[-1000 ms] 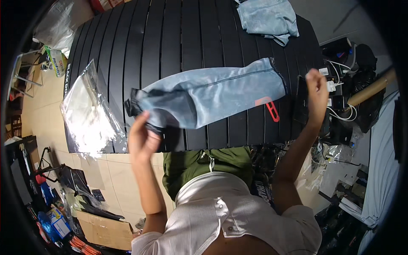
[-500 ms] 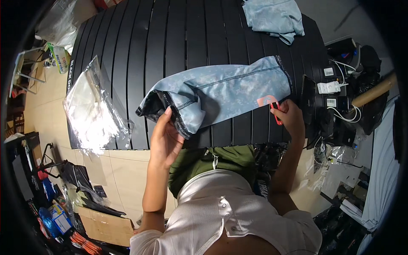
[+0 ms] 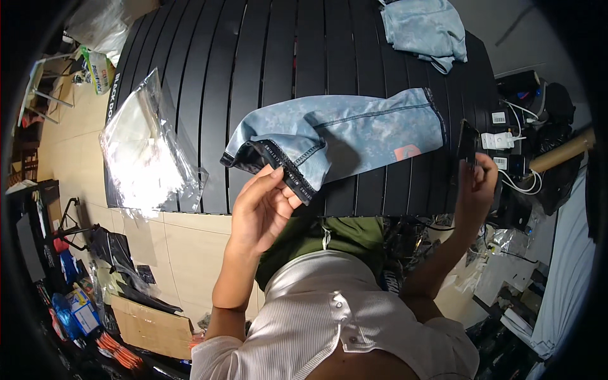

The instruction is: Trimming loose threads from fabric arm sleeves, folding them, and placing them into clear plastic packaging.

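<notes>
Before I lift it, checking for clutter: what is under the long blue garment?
The long blue garment lies on the black slatted table; bare slats surround it. Anything beneath the cloth is hidden.

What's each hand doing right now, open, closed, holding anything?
Left hand: open, fingertips touching the dark hem of the blue garment.
Right hand: closed on a dark flat object.
</notes>
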The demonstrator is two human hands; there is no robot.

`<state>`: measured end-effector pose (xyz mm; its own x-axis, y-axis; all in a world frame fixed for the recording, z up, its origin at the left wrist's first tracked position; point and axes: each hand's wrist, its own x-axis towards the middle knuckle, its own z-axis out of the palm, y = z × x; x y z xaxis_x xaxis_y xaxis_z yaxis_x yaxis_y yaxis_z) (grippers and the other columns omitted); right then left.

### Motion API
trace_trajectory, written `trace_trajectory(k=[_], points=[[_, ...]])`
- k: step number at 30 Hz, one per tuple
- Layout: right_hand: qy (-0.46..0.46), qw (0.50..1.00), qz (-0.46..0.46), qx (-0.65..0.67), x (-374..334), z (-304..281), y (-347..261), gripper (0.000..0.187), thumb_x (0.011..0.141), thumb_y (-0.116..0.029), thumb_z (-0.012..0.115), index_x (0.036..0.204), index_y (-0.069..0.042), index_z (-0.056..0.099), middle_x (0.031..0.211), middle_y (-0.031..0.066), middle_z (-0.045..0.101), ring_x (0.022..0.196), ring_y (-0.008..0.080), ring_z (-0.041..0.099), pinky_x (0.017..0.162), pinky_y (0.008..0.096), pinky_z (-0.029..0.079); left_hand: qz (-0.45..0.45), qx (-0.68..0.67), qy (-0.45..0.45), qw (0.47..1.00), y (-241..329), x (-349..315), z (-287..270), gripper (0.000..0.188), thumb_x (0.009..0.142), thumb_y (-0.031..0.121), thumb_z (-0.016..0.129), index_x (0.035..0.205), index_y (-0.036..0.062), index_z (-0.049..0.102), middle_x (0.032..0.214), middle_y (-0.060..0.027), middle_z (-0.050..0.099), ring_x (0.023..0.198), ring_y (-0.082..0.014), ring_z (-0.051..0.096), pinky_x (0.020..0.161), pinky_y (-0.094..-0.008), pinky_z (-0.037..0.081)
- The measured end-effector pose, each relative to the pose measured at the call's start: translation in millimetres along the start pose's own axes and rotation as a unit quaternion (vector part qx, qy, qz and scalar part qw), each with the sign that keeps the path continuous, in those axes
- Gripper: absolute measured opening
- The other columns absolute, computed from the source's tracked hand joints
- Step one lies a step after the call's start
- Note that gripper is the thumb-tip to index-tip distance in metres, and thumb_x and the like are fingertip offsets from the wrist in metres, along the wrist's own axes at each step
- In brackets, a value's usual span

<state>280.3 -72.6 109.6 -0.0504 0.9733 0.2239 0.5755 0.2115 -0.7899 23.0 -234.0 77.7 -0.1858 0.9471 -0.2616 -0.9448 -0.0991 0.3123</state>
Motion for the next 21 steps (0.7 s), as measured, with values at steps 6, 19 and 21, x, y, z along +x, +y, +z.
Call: trace_trajectory(k=[6,19,21], points=[[-0.189,0.963,-0.158,0.106,-54,54,-47,0.021,0.068,-0.002,0.068,0.088,-0.005,0.06,0.08,0.001,0.052,0.052,0.0028,0.034,0.044,0.0171,0.026,0.022,0.14,0.08,0.987,-13,5,11,0.01,0.09,0.011,0.05,0.089,0.0015,0.054,0.09,-0.0083,0.062,0.082,-0.0138,0.061,0.084,-0.0306,0.05],[-0.313,0.915,-0.003,0.255,-56,97,-40,0.017,0.079,0.001,0.06,0.094,0.006,0.058,0.068,0.0014,0.056,0.054,0.0028,0.046,0.048,0.0156,0.034,0.384,0.567,0.136,0.716,-11,-2,-3,0.016,0.082,0.003,0.058,0.097,-0.003,0.06,0.082,-0.0105,0.065,0.077,-0.0184,0.06,0.077,-0.0283,0.046],[-0.387,0.846,0.12,0.345,-52,94,-46,0.015,0.083,-0.004,0.055,0.095,0.004,0.058,0.063,-0.0029,0.05,0.047,-0.0005,0.037,0.042,0.0151,0.026,0.378,0.718,0.051,0.581,6,1,5,0.032,0.072,0.012,0.069,0.102,0.0021,0.061,0.098,-0.0093,0.062,0.094,-0.0233,0.053,0.085,-0.0336,0.039]])
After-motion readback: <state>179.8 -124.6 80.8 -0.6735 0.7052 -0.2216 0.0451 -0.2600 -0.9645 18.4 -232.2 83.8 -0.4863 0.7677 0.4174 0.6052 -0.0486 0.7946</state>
